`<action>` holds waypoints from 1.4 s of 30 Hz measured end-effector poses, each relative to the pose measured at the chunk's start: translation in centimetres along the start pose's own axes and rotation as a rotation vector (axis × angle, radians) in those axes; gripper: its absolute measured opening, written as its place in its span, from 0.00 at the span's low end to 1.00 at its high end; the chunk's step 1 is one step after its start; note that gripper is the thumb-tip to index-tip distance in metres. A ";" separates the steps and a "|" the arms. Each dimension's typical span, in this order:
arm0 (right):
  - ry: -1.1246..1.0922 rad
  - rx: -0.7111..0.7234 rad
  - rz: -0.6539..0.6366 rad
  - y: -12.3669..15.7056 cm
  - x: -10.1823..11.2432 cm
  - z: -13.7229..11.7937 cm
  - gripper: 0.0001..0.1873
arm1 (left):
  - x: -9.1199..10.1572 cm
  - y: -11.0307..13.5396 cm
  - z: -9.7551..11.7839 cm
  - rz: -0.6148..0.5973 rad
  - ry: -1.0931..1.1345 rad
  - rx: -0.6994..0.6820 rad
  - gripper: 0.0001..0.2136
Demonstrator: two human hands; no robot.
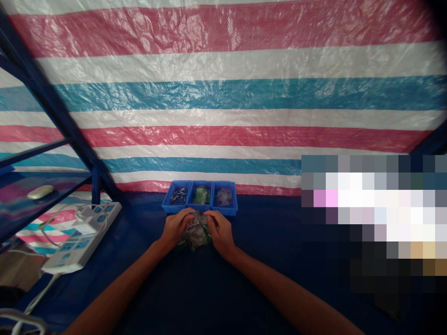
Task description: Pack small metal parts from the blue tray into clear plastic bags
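Power strip: a white power strip (82, 237) lies far to the left.
Left hand: the left hand (176, 228) is bent and pinches the bag's top.
Bag: a clear plastic bag (195, 237) lies between both hands, before the tray.
Tray: a blue three-compartment tray (167, 207) stands just behind.
Right hand: the right hand (220, 229) pinches the same bag.

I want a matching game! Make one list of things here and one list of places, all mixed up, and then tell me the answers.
Things:
1. Silver metal pieces
2. Green packet
3. Power strip
4. White computer mouse

Places:
A. On the dark blue table
B. On the shelf
C. In the middle box of the blue tray
D. In the left box of the blue tray

Right pairs: 1-D, 2-C, 3-A, 4-B
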State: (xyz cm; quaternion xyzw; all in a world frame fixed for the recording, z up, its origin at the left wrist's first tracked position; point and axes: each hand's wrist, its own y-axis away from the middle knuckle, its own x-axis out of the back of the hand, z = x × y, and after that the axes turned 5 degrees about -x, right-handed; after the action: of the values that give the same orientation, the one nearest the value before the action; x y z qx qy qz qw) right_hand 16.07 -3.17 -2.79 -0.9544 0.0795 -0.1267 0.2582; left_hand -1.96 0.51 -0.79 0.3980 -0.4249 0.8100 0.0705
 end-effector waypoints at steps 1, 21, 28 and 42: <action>0.000 0.006 0.003 0.0 0.0 0.0 0.13 | 0.0 0.0 -0.1 -0.016 -0.001 0.014 0.13; 0.064 0.070 -0.078 -0.1 0.0 -0.3 0.07 | -0.3 0.1 -0.1 -0.007 -0.008 -0.042 0.13; 0.050 -0.005 -0.013 0.0 0.0 -0.1 0.09 | 0.0 0.1 0.1 0.011 -0.005 0.006 0.13; 0.032 -0.024 0.002 0.0 0.0 0.1 0.11 | -0.1 0.0 0.1 0.037 -0.021 -0.098 0.09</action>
State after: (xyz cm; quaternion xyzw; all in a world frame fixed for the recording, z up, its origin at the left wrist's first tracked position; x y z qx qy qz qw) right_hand 16.09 -3.11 -2.81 -0.9553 0.0861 -0.1408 0.2454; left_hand -1.79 0.42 -0.84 0.3945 -0.4719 0.7853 0.0704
